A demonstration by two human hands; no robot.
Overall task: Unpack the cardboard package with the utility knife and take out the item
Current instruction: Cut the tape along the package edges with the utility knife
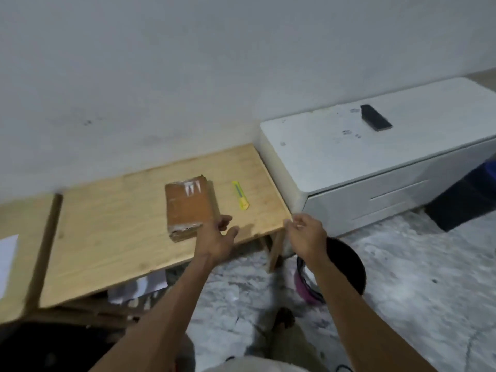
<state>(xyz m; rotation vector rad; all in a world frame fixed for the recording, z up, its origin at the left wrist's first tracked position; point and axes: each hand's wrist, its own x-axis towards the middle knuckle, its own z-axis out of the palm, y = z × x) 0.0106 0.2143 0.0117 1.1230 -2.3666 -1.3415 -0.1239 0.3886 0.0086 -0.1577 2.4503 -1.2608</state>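
A flat brown cardboard package [188,206], taped at both ends, lies on the wooden table [112,237]. To its right, a yellow utility knife [240,196] lies on the tabletop, apart from the package. My left hand [218,237] reaches out over the table beside the package's near right corner, fingers relaxed, holding nothing. My right hand [306,233] hovers at the table's right front corner with fingers loosely curled, and nothing is in it.
A white cabinet [375,157] with a dark object [375,118] on top stands right of the table. A black round stool [346,264] sits on the marbled floor below my right hand. White paper [6,261] lies at the left edge.
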